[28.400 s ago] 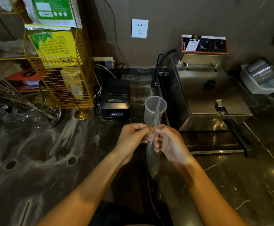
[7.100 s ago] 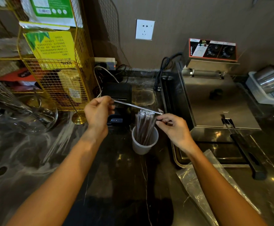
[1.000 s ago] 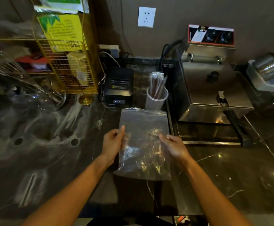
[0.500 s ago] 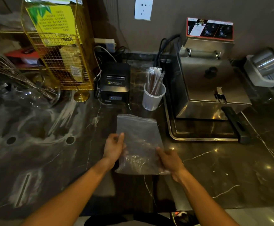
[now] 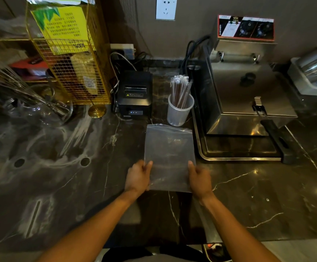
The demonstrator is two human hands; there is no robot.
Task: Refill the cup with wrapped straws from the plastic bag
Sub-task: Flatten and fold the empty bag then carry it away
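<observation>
A clear plastic cup (image 5: pixel 180 112) stands on the dark marble counter beside the fryer, with several wrapped brown straws (image 5: pixel 180 91) upright in it. In front of it the clear plastic bag (image 5: pixel 170 151) lies flat and looks empty. My left hand (image 5: pixel 138 176) holds the bag's near left edge, thumb on top. My right hand (image 5: pixel 199 176) holds its near right edge the same way. Both hands are well short of the cup.
A steel deep fryer (image 5: pixel 246 95) on a tray stands right of the cup, its black handle (image 5: pixel 277 137) pointing toward me. A black receipt printer (image 5: pixel 135 95) sits left of the cup. A yellow wire rack (image 5: pixel 70 59) and whisks in a glass bowl (image 5: pixel 27 99) fill the left.
The bag has been smoothed flatter on the counter. My hands have slid to its near corners, one on each side. The cup and straws have not moved.
</observation>
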